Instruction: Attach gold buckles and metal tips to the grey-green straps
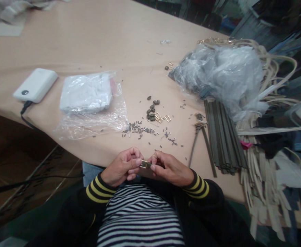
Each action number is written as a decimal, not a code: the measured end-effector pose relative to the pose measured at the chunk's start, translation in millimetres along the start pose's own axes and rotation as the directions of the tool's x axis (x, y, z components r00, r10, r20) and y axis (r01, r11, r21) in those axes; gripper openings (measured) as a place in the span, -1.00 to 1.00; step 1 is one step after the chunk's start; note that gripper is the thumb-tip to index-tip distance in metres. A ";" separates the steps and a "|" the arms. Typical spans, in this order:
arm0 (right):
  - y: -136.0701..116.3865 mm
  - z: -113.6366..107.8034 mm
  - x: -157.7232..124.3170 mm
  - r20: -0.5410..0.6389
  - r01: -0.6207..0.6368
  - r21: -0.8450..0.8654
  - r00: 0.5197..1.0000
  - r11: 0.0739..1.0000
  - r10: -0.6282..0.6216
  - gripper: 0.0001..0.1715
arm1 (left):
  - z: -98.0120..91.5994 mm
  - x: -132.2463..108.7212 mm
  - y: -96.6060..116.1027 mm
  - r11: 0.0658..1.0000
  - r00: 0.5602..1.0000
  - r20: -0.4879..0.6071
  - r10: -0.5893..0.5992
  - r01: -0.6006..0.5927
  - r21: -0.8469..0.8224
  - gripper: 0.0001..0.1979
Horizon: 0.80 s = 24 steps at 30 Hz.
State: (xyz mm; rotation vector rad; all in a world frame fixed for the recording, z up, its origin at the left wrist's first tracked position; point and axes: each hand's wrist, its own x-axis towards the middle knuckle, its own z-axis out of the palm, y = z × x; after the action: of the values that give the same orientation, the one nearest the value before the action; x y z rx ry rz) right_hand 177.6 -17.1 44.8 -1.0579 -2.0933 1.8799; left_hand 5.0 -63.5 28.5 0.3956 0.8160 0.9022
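Note:
A small gold rectangular buckle [144,164] is held up between my two hands at the table's near edge. My left hand [124,165] pinches its left end between thumb and fingers. From the other side, my right hand [171,168] grips a short dark strip that meets the buckle; most of the strip is hidden by the fingers. Just beyond, loose gold buckles [167,118] lie beside several small olive loops [148,98]. Tiny dark metal pieces [140,129] are scattered on the table [88,51] in front of both hands.
Flat olive straps [221,133] lie stacked at the right, with buckled straps [197,127] beside them. Behind sits a crumpled plastic bag [217,68] among beige straps [266,192]. At left are a plastic-wrapped white packet [86,92] and a white power bank [36,85] with a cable.

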 end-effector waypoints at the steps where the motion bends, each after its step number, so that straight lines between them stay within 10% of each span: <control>1: -1.6 -1.1 0.4 -0.034 0.013 -0.065 0.999 0.998 -0.016 -0.94 | 0.4 0.1 0.0 1.000 1.000 -0.012 0.008 -0.008 0.005 -0.69; 12: -27.5 -7.6 10.7 -0.167 -0.003 -0.620 0.978 0.785 -0.128 -0.95 | 4.6 16.1 12.8 0.864 0.991 -0.088 0.097 -0.040 0.501 -0.74; 18: -29.9 -37.6 39.1 -0.112 0.078 -0.623 0.976 0.779 -0.187 -0.90 | -1.8 26.1 17.3 0.836 0.947 -0.153 0.283 -0.165 0.524 -0.74; 24: -15.5 -69.9 92.0 -0.378 -0.190 -0.752 0.908 0.631 -0.177 -0.81 | -13.2 34.8 9.6 0.893 0.949 -0.236 0.209 -0.087 0.442 -0.74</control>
State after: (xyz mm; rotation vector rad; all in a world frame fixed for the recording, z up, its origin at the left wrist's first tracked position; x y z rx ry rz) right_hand 140.2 93.3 42.1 -1.4368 -2.6168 0.5283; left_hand 2.1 -29.9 10.1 0.7354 1.2665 0.9318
